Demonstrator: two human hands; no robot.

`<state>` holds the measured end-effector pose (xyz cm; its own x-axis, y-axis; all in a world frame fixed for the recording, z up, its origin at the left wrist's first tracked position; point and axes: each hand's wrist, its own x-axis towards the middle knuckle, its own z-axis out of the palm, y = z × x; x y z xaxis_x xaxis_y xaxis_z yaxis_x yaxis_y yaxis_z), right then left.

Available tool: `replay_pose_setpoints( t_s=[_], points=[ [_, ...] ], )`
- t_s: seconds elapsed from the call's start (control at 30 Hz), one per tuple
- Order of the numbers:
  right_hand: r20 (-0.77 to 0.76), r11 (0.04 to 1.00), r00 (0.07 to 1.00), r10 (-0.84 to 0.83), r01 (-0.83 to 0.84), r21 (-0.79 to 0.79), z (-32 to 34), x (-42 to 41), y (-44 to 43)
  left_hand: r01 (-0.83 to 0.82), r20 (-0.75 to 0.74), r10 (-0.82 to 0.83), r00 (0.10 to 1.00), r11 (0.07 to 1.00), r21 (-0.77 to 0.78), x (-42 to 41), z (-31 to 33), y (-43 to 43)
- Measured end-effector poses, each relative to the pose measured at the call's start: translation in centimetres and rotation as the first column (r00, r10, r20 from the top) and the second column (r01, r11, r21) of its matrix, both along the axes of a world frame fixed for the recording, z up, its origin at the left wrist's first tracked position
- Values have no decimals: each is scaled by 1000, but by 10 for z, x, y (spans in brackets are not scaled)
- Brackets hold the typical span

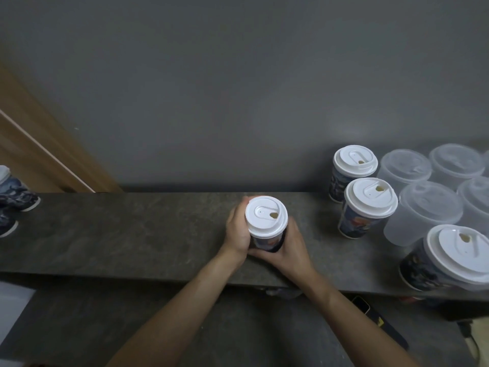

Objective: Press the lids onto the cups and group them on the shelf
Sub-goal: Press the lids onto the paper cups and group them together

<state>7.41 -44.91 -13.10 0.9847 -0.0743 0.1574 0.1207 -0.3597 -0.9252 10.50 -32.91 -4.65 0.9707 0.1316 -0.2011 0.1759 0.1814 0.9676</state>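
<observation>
Both hands wrap round one paper cup (267,243). The left hand (236,231) curls round its left side. The right hand (289,247) curls round its right side, low down. So the cup is held tight between them, over the middle of the dark shelf (132,229). I cannot tell if it rests there or is lifted a little.

Its white lid (266,217) sits flat and looks pushed down all round. I think it now needs to join the others. Keep it straight up and squeeze softly, so the lid does not pop off. Three lidded paper cups (370,200) stand together on the right, beside some clear plastic cups (423,205). Put it close to them without bumping.
</observation>
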Motion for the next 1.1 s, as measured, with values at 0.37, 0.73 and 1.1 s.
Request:
replay_pose_setpoints(
  t_s=[0.37,0.73,1.1],
  points=[
    [12,1000,1000,-17,18,-16,-3,1,0,25,-23,-25,999,1000,19,6,3,1],
    [18,999,1000,24,-24,-22,-2,0,-3,131,-47,-132,990,991,-26,14,0,5],
    [-4,999,999,52,-52,10,1,-1,-5,280,-114,-276,954,960,27,14,9,9]
  ],
)
